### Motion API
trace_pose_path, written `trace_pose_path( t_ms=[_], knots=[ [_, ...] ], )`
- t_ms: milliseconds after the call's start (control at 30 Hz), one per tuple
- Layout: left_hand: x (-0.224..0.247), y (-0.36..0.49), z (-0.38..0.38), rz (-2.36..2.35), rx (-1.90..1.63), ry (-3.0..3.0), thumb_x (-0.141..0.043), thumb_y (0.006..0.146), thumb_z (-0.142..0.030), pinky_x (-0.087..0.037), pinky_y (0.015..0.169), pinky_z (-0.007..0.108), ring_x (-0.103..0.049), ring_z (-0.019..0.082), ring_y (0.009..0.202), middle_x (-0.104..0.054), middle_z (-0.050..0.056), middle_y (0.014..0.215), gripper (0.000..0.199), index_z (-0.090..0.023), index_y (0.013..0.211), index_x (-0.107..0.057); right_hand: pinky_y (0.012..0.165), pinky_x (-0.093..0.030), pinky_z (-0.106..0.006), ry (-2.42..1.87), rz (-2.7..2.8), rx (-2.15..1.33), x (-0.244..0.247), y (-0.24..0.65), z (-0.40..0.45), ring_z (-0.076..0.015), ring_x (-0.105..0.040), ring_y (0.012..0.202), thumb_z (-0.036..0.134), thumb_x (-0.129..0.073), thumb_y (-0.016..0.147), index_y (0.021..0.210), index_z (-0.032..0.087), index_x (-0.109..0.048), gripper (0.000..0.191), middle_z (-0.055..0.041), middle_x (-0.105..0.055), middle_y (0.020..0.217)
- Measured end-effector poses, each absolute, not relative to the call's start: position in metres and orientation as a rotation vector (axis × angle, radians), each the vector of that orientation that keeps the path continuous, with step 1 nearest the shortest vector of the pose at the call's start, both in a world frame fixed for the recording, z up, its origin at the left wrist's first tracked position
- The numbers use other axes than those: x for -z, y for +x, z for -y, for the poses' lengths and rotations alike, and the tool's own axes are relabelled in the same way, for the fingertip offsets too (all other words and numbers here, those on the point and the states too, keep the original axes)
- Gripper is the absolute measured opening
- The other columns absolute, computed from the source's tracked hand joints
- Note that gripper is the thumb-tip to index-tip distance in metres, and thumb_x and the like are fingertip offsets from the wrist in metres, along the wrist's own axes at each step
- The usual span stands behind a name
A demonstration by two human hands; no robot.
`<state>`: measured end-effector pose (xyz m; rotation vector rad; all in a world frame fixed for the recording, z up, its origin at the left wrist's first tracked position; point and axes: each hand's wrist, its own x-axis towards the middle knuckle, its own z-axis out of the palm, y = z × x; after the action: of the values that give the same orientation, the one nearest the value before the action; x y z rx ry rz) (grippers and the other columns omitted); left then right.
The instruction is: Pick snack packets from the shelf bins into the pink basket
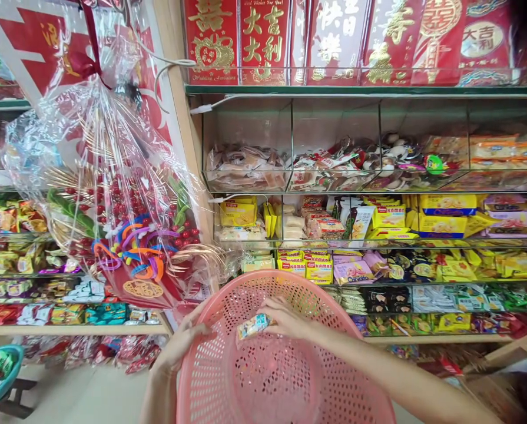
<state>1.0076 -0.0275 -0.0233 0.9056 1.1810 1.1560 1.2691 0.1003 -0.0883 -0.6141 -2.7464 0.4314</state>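
A pink perforated plastic basket (272, 388) is tilted toward me in the lower middle of the view. At its left rim is my left hand (184, 335), closed on the edge with the fingers over the inside. My right hand (283, 318) reaches in from the right and pinches a small wrapped snack (253, 327) over the basket's inner wall. The snack's wrapper is partly clear, with a blue and white printed part. Parts of my right fingertips are hidden behind the hand and the wrapper.
Glass shelves with packaged snacks (305, 266) stand right ahead, below red envelopes (263, 41). A cellophane-wrapped berry decoration (126, 224) hangs at the left, near the basket. At the lower left, a teal basket (16, 359) rests on a dark stool (13, 400).
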Motion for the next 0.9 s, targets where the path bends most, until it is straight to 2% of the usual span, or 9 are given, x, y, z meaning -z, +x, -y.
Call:
trace_pose_path(
  t_ms=[233,467,633,800,900],
  knots=[
    [0.038,1.0,0.028,-1.165,-1.165,0.879,-0.059,0.063,-0.013,-0.043,0.097,0.042,-0.047,0.029,0.125,-0.057,0.005,0.132,0.075,-0.027,0.136,-0.045,0.095,-0.03,-0.04,-0.653,2.854,-0.178,0.109,1.26,-0.101,-0.0212,-0.049,0.102,0.03,-0.061,0.082,0.113,0.022,-0.054,0.033,-0.0056,-0.057,0.106],
    [0.047,0.999,0.021,-1.158,-1.134,0.889,-0.056,0.061,-0.013,-0.04,0.1,0.043,-0.04,0.029,0.13,-0.056,0.004,0.133,0.074,-0.026,0.133,-0.048,0.097,-0.032,-0.047,-0.817,2.807,-0.256,0.126,1.261,-0.091,-0.0248,-0.051,0.105,0.033,-0.059,0.082,0.124,0.023,-0.048,0.044,-0.0089,-0.058,0.112],
    [0.049,1.0,0.014,-1.189,-1.098,0.925,-0.057,0.06,-0.011,-0.041,0.099,0.041,-0.047,0.029,0.124,-0.058,0.003,0.131,0.073,-0.025,0.131,-0.051,0.099,-0.031,-0.049,-0.915,2.749,-0.309,0.134,1.267,-0.087,-0.0258,-0.052,0.107,0.03,-0.06,0.081,0.127,0.023,-0.046,0.048,-0.0092,-0.058,0.114],
    [0.054,0.999,0.009,-1.202,-1.112,0.965,-0.056,0.061,-0.01,-0.04,0.1,0.041,-0.047,0.028,0.124,-0.057,0.004,0.131,0.075,-0.025,0.134,-0.048,0.101,-0.029,-0.052,-0.886,2.708,-0.336,0.119,1.271,-0.085,-0.0291,-0.049,0.112,0.048,-0.064,0.076,0.132,0.024,-0.043,0.065,-0.0114,-0.055,0.122],
    [0.058,0.997,0.01,-1.21,-1.123,0.981,-0.056,0.061,-0.011,-0.041,0.099,0.04,-0.048,0.028,0.123,-0.053,0.003,0.135,0.076,-0.027,0.134,-0.047,0.102,-0.029,-0.052,-0.841,2.656,-0.305,0.091,1.27,-0.086,-0.0285,-0.048,0.114,0.052,-0.057,0.08,0.133,0.024,-0.042,0.063,-0.0115,-0.054,0.126]
  ],
)
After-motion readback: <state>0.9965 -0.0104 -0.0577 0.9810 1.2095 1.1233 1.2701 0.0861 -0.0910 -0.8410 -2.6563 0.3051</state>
